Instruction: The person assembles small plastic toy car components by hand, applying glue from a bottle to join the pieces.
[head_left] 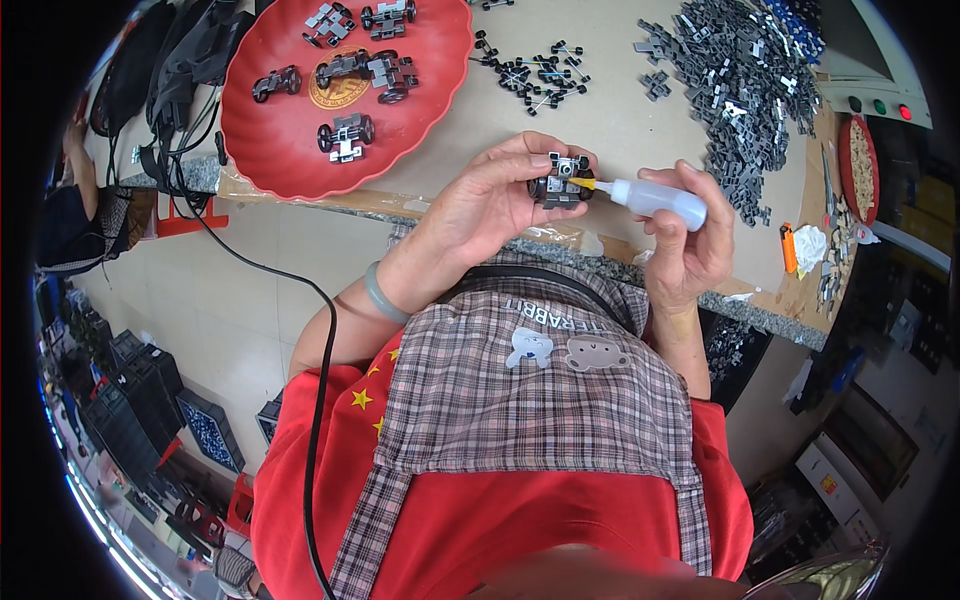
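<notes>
The person is wearing a bright red short-sleeved fabric shirt (pixel 300 470), with yellow five-pointed stars (pixel 361 400) showing on its left side. Over it, a grey, white and dark plaid cloth apron (pixel 540 420) is covering the torso, its 2 matching plaid shoulder straps (pixel 370 525) running across the red. White lettering (pixel 549 314) and 2 animal-shaped patches, 1 whitish (pixel 529 347) and 1 grey-brown (pixel 597 351), are decorating it. A smooth, pale grey-green bangle (pixel 381 293) is circling the left forearm (pixel 345 318). The left hand (pixel 487 195) and right hand (pixel 700 250) are showing bare.
</notes>
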